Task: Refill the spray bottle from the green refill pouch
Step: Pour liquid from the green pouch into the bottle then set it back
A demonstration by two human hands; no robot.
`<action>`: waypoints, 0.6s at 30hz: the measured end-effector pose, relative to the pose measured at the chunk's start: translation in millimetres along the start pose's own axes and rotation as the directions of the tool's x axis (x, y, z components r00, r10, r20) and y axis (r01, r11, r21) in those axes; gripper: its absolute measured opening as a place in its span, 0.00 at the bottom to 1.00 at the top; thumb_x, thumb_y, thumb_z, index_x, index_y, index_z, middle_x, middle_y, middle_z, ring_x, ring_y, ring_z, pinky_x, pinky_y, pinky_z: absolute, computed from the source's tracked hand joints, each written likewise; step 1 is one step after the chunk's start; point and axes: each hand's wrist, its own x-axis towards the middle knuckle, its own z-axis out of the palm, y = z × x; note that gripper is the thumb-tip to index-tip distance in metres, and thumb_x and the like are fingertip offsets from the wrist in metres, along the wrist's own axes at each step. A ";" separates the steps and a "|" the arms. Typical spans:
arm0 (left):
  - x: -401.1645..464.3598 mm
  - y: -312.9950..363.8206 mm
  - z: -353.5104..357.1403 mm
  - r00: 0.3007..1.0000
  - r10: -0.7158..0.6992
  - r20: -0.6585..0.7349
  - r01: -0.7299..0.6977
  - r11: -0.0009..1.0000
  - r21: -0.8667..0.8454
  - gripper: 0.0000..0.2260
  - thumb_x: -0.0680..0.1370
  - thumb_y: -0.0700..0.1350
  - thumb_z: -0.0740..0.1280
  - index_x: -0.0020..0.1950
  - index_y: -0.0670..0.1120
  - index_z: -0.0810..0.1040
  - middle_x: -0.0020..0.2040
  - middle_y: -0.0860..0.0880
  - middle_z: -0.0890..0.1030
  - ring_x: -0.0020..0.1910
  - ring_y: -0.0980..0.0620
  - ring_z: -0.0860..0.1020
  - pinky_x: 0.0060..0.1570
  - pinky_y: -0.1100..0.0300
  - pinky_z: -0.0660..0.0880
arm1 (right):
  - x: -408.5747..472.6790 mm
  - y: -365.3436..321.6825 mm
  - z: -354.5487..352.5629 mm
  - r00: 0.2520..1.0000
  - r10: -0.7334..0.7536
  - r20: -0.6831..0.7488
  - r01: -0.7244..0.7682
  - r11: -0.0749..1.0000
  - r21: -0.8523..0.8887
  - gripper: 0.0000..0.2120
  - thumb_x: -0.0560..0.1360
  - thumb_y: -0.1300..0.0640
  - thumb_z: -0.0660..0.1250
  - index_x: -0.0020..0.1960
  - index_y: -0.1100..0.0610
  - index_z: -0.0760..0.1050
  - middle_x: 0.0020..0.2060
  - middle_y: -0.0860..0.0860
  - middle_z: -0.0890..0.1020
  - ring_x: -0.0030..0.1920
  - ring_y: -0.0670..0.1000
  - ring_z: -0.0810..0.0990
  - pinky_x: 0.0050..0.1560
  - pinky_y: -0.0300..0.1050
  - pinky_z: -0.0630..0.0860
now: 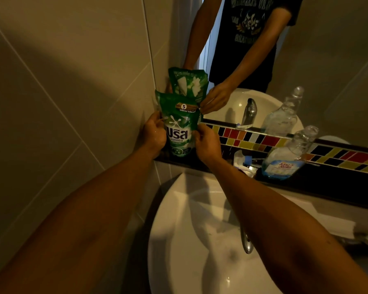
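upright on the dark ledge [327, 183] at the far left, against the mirror [327, 49], the green refill pouch [179, 128] is gripped at both sides: left hand [154, 134] and right hand [207, 145] curl around its edges. to the right on the ledge stands the clear spray bottle [289, 158], uncapped, above the white sink [179, 240].

Green refill pouch [179, 126]: glossy stand-up pack, white lettering on the front, upright on the dark ledge in the wall corner, top not visibly opened. Spray bottle [289, 155]: clear plastic, blue label, no spray head fitted, open neck leaning right, standing well apart along the same ledge.
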 end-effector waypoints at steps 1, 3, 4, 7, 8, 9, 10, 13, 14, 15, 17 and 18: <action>4.5 -4.8 0.3 1.000 -0.012 -0.004 0.012 1.000 -0.003 0.16 0.82 0.37 0.56 0.66 0.49 0.75 0.51 0.52 0.81 0.46 0.52 0.81 0.39 0.65 0.79 | -0.8 1.4 0.0 1.000 -0.008 -0.018 0.008 1.000 -0.004 0.11 0.84 0.61 0.61 0.62 0.58 0.80 0.55 0.55 0.85 0.54 0.51 0.82 0.54 0.51 0.81; 10.9 -13.9 -1.6 1.000 -0.023 -0.013 0.023 1.000 0.011 0.12 0.80 0.41 0.58 0.57 0.54 0.76 0.46 0.51 0.83 0.47 0.45 0.82 0.47 0.51 0.82 | -1.8 2.5 -0.8 0.999 -0.001 -0.044 0.001 1.000 -0.002 0.10 0.84 0.60 0.62 0.62 0.58 0.80 0.54 0.54 0.85 0.53 0.50 0.81 0.53 0.49 0.80; 12.0 -17.1 -1.7 0.999 -0.025 -0.021 0.025 1.000 -0.001 0.11 0.79 0.42 0.58 0.54 0.54 0.76 0.45 0.50 0.83 0.46 0.45 0.82 0.48 0.48 0.81 | -1.8 2.3 -1.6 0.999 0.008 -0.051 -0.007 1.000 0.009 0.10 0.85 0.60 0.62 0.61 0.57 0.81 0.53 0.53 0.85 0.52 0.50 0.81 0.52 0.48 0.79; 5.8 -15.3 -1.0 1.000 -0.005 -0.028 0.003 0.998 -0.068 0.08 0.81 0.41 0.58 0.50 0.50 0.74 0.43 0.47 0.80 0.41 0.48 0.77 0.39 0.55 0.75 | -0.5 3.9 -4.5 0.998 0.022 -0.064 -0.021 0.999 0.030 0.09 0.84 0.59 0.62 0.56 0.57 0.81 0.48 0.51 0.84 0.49 0.50 0.82 0.50 0.48 0.81; 3.3 -13.9 -0.1 1.000 0.007 -0.024 -0.009 0.995 -0.101 0.08 0.81 0.40 0.58 0.49 0.50 0.74 0.43 0.46 0.80 0.40 0.48 0.76 0.37 0.57 0.73 | -0.6 4.9 -6.1 0.997 0.030 -0.065 -0.028 0.999 0.038 0.09 0.84 0.59 0.62 0.56 0.57 0.81 0.47 0.50 0.84 0.48 0.50 0.83 0.50 0.48 0.81; 2.4 -15.0 1.7 1.000 0.004 -0.012 -0.005 0.992 -0.125 0.08 0.80 0.40 0.58 0.48 0.51 0.74 0.44 0.45 0.80 0.41 0.47 0.77 0.37 0.57 0.72 | -1.5 5.7 -8.1 0.997 0.038 -0.067 -0.035 0.998 0.051 0.09 0.84 0.59 0.62 0.55 0.57 0.82 0.47 0.50 0.84 0.48 0.50 0.82 0.49 0.48 0.81; 2.2 -16.9 4.3 1.000 -0.004 0.003 0.004 0.989 -0.148 0.09 0.80 0.41 0.58 0.47 0.53 0.74 0.46 0.44 0.81 0.43 0.44 0.78 0.39 0.55 0.74 | -2.8 7.0 -10.2 0.996 0.045 -0.072 -0.041 0.997 0.065 0.09 0.84 0.60 0.62 0.56 0.57 0.82 0.47 0.50 0.84 0.47 0.50 0.82 0.49 0.47 0.80; 3.2 -23.2 13.3 0.998 -0.011 0.054 0.024 0.969 -0.245 0.11 0.80 0.43 0.60 0.45 0.58 0.77 0.52 0.42 0.83 0.53 0.38 0.82 0.52 0.41 0.80 | -8.9 10.3 -17.5 0.994 0.067 -0.086 -0.056 0.991 0.118 0.09 0.84 0.60 0.62 0.55 0.59 0.81 0.49 0.53 0.85 0.48 0.51 0.82 0.49 0.45 0.78; -3.0 -16.5 14.0 0.998 -0.005 0.066 0.023 0.964 -0.265 0.11 0.80 0.43 0.60 0.45 0.58 0.77 0.53 0.42 0.83 0.54 0.38 0.82 0.54 0.39 0.80 | -11.5 11.4 -20.6 0.993 0.078 -0.086 -0.066 0.988 0.142 0.09 0.84 0.60 0.62 0.56 0.59 0.81 0.50 0.53 0.85 0.50 0.51 0.82 0.49 0.45 0.78; -11.6 -5.3 14.4 0.997 0.000 0.071 0.020 0.960 -0.278 0.11 0.81 0.43 0.60 0.46 0.57 0.77 0.53 0.42 0.83 0.55 0.39 0.82 0.55 0.39 0.80 | -14.3 11.7 -24.5 0.992 0.086 -0.088 -0.070 0.983 0.168 0.09 0.84 0.60 0.62 0.56 0.60 0.81 0.50 0.54 0.85 0.50 0.51 0.82 0.50 0.45 0.79; -19.8 6.9 17.1 0.997 0.001 0.080 0.021 0.958 -0.285 0.10 0.81 0.42 0.59 0.47 0.55 0.77 0.53 0.44 0.83 0.54 0.41 0.82 0.55 0.41 0.80 | -20.3 11.3 -33.6 0.990 0.082 -0.111 -0.056 0.974 0.219 0.09 0.84 0.61 0.62 0.57 0.61 0.81 0.51 0.55 0.85 0.52 0.53 0.83 0.52 0.47 0.80; -23.3 13.1 18.5 0.996 0.009 0.087 0.016 0.962 -0.273 0.09 0.81 0.44 0.60 0.48 0.56 0.77 0.52 0.46 0.84 0.54 0.43 0.82 0.55 0.41 0.80 | -23.7 9.5 -39.7 0.988 0.082 -0.130 -0.048 0.968 0.245 0.09 0.84 0.61 0.62 0.57 0.61 0.80 0.52 0.55 0.85 0.53 0.53 0.83 0.54 0.49 0.81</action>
